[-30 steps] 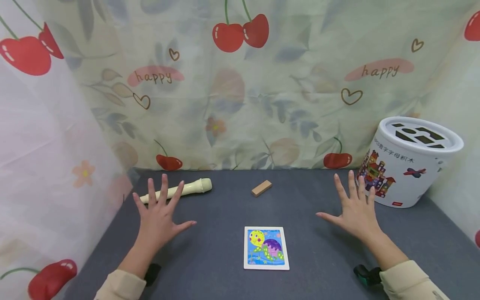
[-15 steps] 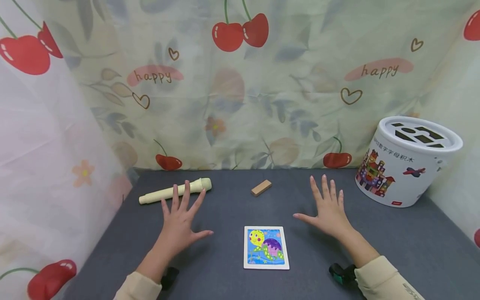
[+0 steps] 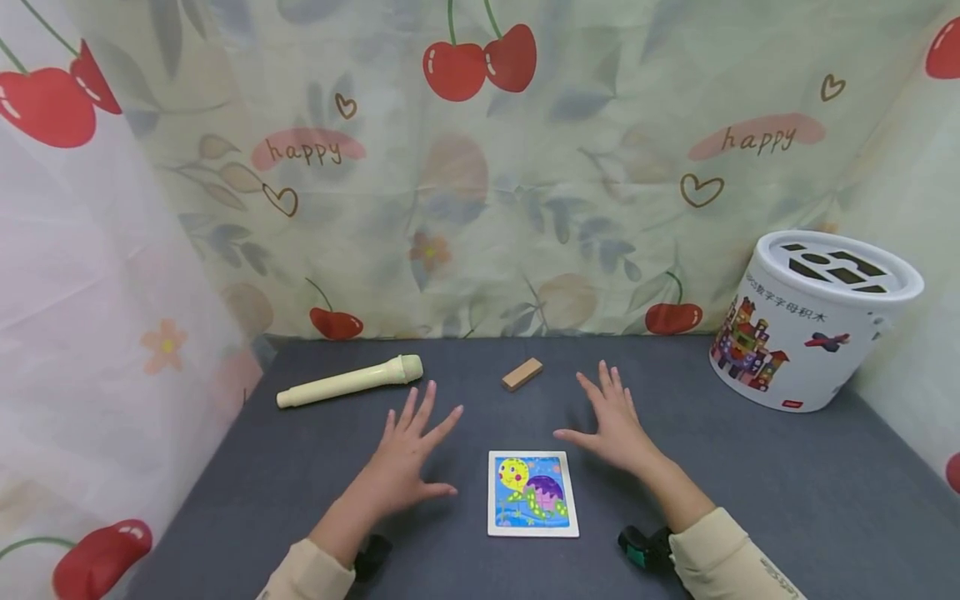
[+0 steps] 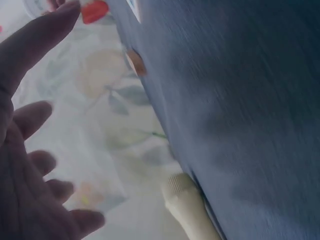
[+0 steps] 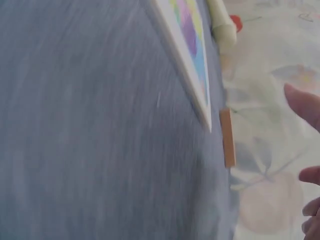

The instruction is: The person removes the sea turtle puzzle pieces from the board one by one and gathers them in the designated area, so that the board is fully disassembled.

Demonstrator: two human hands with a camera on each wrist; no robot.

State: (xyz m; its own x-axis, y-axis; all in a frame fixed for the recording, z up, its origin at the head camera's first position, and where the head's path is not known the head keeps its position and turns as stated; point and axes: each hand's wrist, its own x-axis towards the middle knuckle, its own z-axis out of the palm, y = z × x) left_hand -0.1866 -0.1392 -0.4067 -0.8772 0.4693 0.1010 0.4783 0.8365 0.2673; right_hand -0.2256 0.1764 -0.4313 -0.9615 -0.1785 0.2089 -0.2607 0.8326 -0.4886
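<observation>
A square turtle picture puzzle (image 3: 533, 494) in a white frame lies flat on the dark table. To its left my left hand (image 3: 405, 458) hovers with fingers spread, holding nothing. My right hand (image 3: 618, 429) is above the table at the puzzle's upper right, its fingers also apart and nothing in them. Beyond the left hand lies a cream toy microphone (image 3: 348, 382). A small wooden block (image 3: 522, 375) rests behind the puzzle, between the two hands. In the right wrist view the puzzle's corner (image 5: 200, 95) and the block (image 5: 227, 137) are both seen, apart from the fingers.
A white bucket (image 3: 810, 333) with shaped holes in its lid stands at the back right. Behind the dark table (image 3: 750, 467) hangs a patterned curtain (image 3: 517, 208), which also covers the sides. Black straps with cameras sit at both wrists.
Both hands have moved inward toward the puzzle, the left one to the right and the right one to the left. The microphone, formerly partly covered, now shows in full. The objects have stayed put.
</observation>
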